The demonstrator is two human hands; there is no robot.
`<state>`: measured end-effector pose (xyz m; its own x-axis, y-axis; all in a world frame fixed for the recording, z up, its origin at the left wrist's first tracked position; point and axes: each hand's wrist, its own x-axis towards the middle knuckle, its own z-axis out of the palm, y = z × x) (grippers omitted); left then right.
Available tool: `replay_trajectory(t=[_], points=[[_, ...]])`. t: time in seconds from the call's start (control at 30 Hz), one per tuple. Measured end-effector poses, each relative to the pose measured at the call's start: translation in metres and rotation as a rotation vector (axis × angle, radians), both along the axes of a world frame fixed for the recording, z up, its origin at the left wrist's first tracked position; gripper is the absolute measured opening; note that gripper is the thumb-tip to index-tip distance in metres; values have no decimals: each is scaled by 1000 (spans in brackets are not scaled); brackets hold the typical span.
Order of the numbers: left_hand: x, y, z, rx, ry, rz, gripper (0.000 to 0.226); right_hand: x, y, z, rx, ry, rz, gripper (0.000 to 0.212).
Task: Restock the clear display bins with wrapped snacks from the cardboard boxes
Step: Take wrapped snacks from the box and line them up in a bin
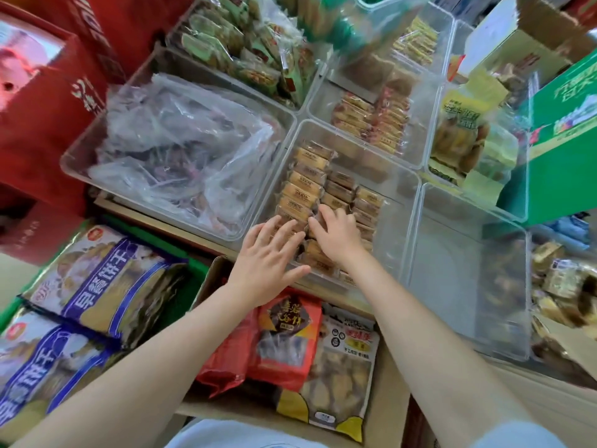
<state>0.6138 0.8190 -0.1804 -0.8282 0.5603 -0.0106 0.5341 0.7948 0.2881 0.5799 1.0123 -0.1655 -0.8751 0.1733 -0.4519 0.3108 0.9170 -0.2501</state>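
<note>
My left hand [268, 260] lies spread flat and my right hand [336, 232] pinches wrapped snacks [298, 192] at the near edge of the clear bin [400, 176]. Step in hand: aligning rows. Next, in my judgement, comes more stock from the cardboard box [213, 276].

Head camera looks steeply down, close over bins [400, 176].

Clear, glossy hard plastic for the display bin [400, 189] at centre, glossy film wrappers on the small brown snacks [300, 185] inside. Crinkled thin transparent plastic bags [181, 150] at left centre. Matt brown cardboard box [387, 392] at bottom, shiny printed biscuit packs [106, 282] at lower left.
</note>
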Motion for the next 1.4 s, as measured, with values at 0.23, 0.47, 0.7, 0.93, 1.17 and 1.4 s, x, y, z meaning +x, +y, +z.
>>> replay_trajectory(t=[0.23, 0.47, 0.7, 0.93, 1.17, 1.4], points=[[-1, 0, 7, -58, -40, -11, 79, 27, -5, 7, 124, -4, 151, 65], [23, 24, 33, -23, -180, 60, 73, 97, 42, 100, -204, 167, 88, 41], [191, 171, 93, 491, -611, -186, 53, 279, 161, 202, -240, 506, -222, 20], [312, 273, 133, 654, -855, -173, 92, 404, 263, 177, -146, 336, -481, 29], [336, 302, 119, 711, -887, -21, 94, 424, 286, 58, -133, -339, -135, 26], [335, 305, 111, 795, -898, 5, 92, 454, 281, -15, -37, -914, 193, 62]])
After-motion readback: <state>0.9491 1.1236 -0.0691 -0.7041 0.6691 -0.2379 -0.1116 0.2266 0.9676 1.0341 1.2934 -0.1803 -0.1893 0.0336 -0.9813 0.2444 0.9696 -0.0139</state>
